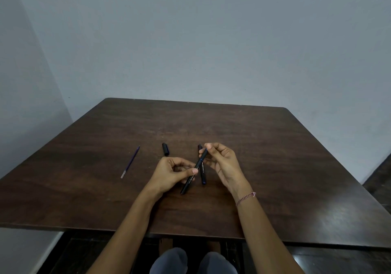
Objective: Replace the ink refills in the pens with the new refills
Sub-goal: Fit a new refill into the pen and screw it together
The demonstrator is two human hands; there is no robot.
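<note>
Both hands held one black pen (pixel 195 169) above the desk (pixel 275 146): the left hand (pixel 172 173) pinched its barrel, the right hand (pixel 222 161) gripped its upper end. It looked light, stiff and smooth, best twisted at the joint. A second pen (pixel 203 177), a cap (pixel 165 149) and a refill (pixel 130 162) lay nearby. No containers showed.

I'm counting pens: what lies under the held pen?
Under the held pen, a second black pen lies on the table. The right hand and held pen cover its upper part.
</note>
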